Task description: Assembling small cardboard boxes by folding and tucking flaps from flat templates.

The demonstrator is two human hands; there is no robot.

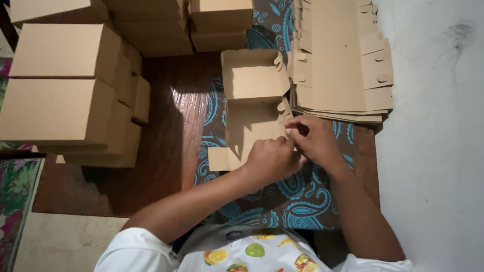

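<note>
Half-folded box (250, 108): left hand (272, 160), right hand (315, 138) pinching side.

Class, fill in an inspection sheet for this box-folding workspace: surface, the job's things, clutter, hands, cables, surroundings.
Surface: dark wooden floor partly covered by a blue paisley cloth.
Job's things: half-folded cardboard box, lid open, lying on the cloth; a stack of flat box blanks just right of it.
Clutter: finished closed boxes piled at left and along the top.
Hands: left hand and right hand both pinch the box's right side flap, close together.
Cables: nothing seen.
Surroundings: pale wall on the right; floral mat at the left edge.
</note>
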